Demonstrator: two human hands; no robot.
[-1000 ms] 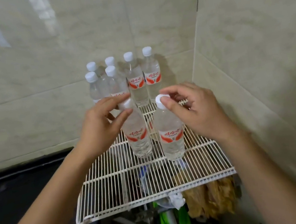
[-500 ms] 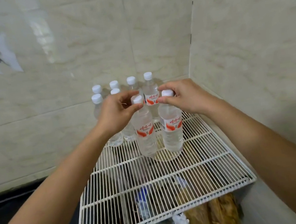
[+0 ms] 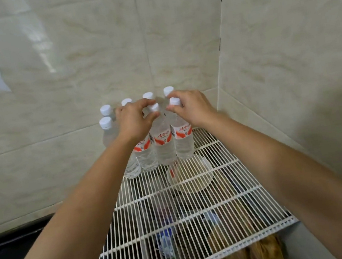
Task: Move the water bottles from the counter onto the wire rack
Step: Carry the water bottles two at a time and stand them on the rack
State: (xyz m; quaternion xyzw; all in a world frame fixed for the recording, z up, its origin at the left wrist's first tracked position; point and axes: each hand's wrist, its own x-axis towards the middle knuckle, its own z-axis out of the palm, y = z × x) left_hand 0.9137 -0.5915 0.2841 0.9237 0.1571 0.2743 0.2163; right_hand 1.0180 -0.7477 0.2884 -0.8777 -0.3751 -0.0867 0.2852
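Note:
Several clear water bottles with white caps and red-and-white labels stand clustered at the back of the white wire rack, in the corner of the tiled walls. My left hand pinches the neck of one front bottle just under its cap. My right hand pinches the cap of the bottle beside it. Both bottles stand upright against the earlier ones. Further bottles stand to the left and behind, partly hidden by my hands.
Tiled walls close the rack in at the back and right. Under the rack's wires lie a round clear lid or dish, a brown bag and other clutter. A dark surface lies at the lower left.
Both hands have carried their two bottles from the rack's middle back to the cluster in the corner, where they now stand against the others. The view has tilted up.

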